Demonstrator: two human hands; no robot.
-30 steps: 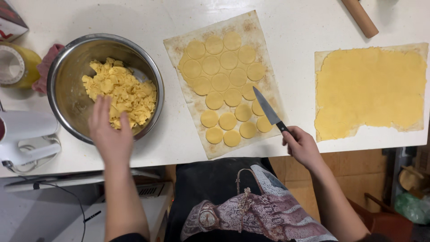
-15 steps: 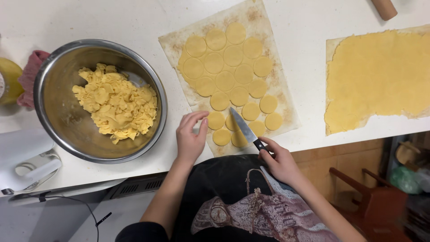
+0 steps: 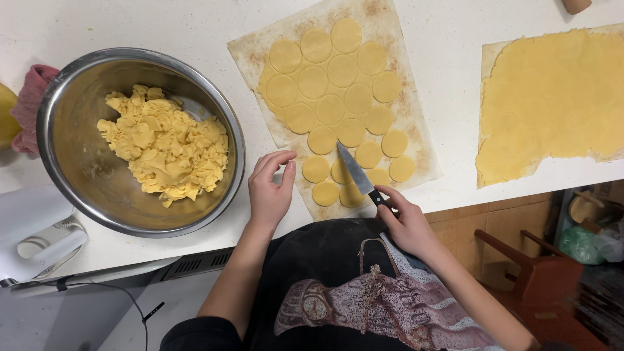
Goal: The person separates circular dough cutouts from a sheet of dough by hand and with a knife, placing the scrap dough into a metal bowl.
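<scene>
Our right hand (image 3: 406, 224) grips a knife (image 3: 356, 171), its handle mostly hidden in the fist, blade lying over dough rounds (image 3: 333, 109) on the parchment sheet (image 3: 416, 130). Our left hand (image 3: 270, 188) rests open, fingertips at the sheet's edge.

A knife (image 3: 355, 170) is held in the right hand (image 3: 406, 221) with its blade laid over cut dough rounds (image 3: 330, 109) on a floured sheet (image 3: 416, 130), while the left hand (image 3: 270, 188) rests flat on the table (image 3: 162, 26) beside a steel bowl (image 3: 71, 188) of dough scraps (image 3: 162, 146).
</scene>
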